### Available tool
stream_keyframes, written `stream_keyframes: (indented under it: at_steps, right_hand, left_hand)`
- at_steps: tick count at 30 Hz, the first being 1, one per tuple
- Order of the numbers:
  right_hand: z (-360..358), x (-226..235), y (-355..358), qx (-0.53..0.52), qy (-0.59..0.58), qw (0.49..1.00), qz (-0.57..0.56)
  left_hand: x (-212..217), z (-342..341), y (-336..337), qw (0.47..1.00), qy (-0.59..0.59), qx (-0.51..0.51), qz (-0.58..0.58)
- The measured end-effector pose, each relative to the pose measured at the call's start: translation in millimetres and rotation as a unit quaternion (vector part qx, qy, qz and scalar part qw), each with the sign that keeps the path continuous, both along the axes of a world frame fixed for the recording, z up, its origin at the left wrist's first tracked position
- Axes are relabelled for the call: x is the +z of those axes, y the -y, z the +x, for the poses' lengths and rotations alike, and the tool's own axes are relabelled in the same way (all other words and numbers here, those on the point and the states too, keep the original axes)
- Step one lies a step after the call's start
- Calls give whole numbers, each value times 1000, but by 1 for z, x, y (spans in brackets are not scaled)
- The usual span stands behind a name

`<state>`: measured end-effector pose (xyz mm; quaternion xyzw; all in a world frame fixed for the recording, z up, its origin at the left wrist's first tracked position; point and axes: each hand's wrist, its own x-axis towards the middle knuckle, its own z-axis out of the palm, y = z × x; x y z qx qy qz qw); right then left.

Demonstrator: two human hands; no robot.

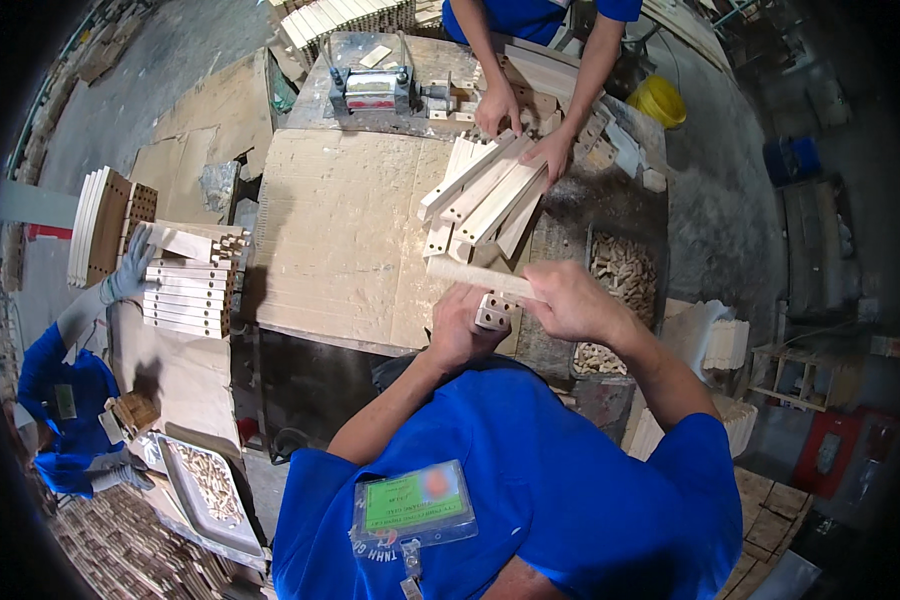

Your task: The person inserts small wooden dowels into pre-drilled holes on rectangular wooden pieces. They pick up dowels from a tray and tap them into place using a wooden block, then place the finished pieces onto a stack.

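The drilled wooden pieces (492, 313) stood close in front of the person's chest, their ends tipped up and showing dark round spots that looked like holes. The left hand (457, 328) was wrapped around them from the left, the ends poking out past its thumb side. The right hand (575, 300), on the other side, was clenched on one end of a pale wooden bar (480, 277), which reached leftward across the front of those ends; whether bar and ends touched could not be told. The step looked like working the bar against the drilled ends, and doing it well probably called for a firm left grip, the ends squared up, the fingers kept low out of the bar's path, and short, level strokes. The pieces thus lay inside the left hand and just left of the right one. Beyond them a pile of slats (485, 200) fanned out on the bench, with a co-worker's hands (550, 152) at its far end. Loose dowels (622, 268) filled a container to the right, and a cardboard sheet (340, 230) covered the bench to the left.
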<state>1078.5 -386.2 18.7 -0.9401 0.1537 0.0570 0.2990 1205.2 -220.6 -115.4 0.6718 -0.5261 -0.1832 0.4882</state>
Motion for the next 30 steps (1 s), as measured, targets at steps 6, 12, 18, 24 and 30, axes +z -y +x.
stream_keyframes:
  at_steps: [6, 12, 18, 24, 30]
  right_hand:
    - [-15, -5, 0, -249, -4, 953, 174]
    - [-21, 14, 2, -248, 79, 943, 207]
    - [-2, 49, -10, -178, 48, 979, 83]
    - [16, 30, -5, -2, 94, 995, -44]
    - [31, 28, -4, 68, 5, 989, -132]
  left_hand:
    - [15, 11, 4, 998, -41, 42, -19]
    - [14, 16, 2, 997, -41, 54, -30]
    - [10, 15, 1, 998, -42, 40, 7]
    - [10, 10, 4, 999, -6, 31, 43]
    - [5, 8, 3, 997, -42, 10, 62]
